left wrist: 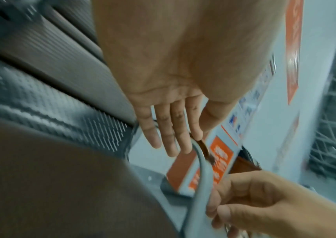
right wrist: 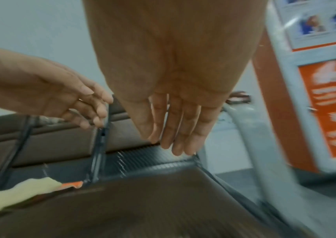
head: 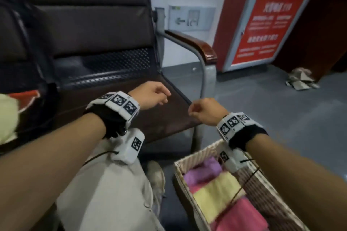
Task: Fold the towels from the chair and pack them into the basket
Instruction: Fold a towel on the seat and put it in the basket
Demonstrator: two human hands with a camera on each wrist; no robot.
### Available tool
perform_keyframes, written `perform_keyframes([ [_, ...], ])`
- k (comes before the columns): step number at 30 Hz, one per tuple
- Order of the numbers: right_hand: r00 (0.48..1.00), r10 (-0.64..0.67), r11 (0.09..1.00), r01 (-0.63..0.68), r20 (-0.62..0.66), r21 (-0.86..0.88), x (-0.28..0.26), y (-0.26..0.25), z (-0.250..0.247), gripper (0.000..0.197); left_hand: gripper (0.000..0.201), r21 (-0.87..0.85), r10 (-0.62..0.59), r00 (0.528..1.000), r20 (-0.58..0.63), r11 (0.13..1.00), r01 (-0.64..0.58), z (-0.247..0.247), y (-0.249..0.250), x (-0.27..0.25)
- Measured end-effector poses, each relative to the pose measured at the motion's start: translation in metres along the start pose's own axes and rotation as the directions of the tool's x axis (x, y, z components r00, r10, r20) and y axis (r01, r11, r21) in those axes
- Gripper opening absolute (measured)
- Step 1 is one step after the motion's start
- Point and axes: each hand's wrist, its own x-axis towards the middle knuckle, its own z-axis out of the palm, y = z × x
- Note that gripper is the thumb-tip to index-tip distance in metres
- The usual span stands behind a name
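Both hands hung empty over the brown seat (head: 159, 118) of the chair. The left hand (head: 152, 95) had its fingers straight and lightly spread, as its wrist view showed, touching nothing. The right hand (head: 204, 111), just beside it, looked loosely curled from the head view, while its own wrist view showed the fingers (right wrist: 175, 128) straight and close together; either way it held nothing.

The seat under the hands was bare. Well to the left of the left hand, on the neighbouring seat, lay a pale yellow towel (head: 7, 116) with something red (head: 28, 97) beside it; whether that red thing was another towel could not be told. Below the right wrist stood the basket (head: 189, 161), with folded purple (head: 204, 170), yellow (head: 217, 191) and pink (head: 242, 215) towels lying flat inside it.

The yellow towel should be light, soft and floppy, with no stiffness of its own, so it would sag wherever it was unsupported. It would probably handle best pinched at two corners of one edge, one per hand, lifted clear, then spread flat on the seat for folding.
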Motion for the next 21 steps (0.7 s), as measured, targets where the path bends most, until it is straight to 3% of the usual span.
perform_keyframes([
  [5, 0.967, -0.253, 0.966, 0.251, -0.024, -0.059, 0.078, -0.139, -0.036, 0.005, 0.019, -0.193, -0.097, 0.942, -0.321, 0.980, 0.036, -0.129, -0.019, -0.039],
  [10, 0.901, -0.426, 0.899, 0.432, 0.079, -0.076, 0.133, -0.265, -0.018, 0.008, 0.019, -0.258, -0.240, 0.843, -0.482, 0.958, 0.126, -0.214, -0.096, -0.095],
  [13, 0.851, -0.489, 0.859, 0.508, 0.191, -0.066, 0.155, -0.327, 0.022, 0.014, 0.019, -0.251, -0.370, 0.773, -0.515, 0.928, 0.277, -0.243, -0.162, -0.131],
  [15, 0.821, -0.510, 0.842, 0.537, 0.255, -0.046, 0.164, -0.357, 0.057, 0.014, 0.014, -0.125, -0.423, 0.751, -0.508, 0.898, 0.422, -0.256, -0.205, -0.152],
  [17, 0.783, -0.542, 0.818, 0.575, 0.306, -0.022, 0.169, -0.382, 0.097, 0.013, 0.014, 0.043, -0.485, 0.722, -0.493, 0.815, 0.578, -0.266, -0.243, -0.171],
  [19, 0.742, -0.564, 0.794, 0.607, 0.364, -0.007, 0.173, -0.400, 0.135, 0.015, 0.026, 0.171, -0.547, 0.697, -0.463, 0.717, 0.676, -0.270, -0.274, -0.186],
  [21, 0.710, -0.569, 0.783, 0.622, 0.414, 0.009, 0.178, -0.414, 0.169, 0.020, 0.048, 0.269, -0.624, 0.698, -0.351, 0.647, 0.713, -0.266, -0.297, -0.196],
])
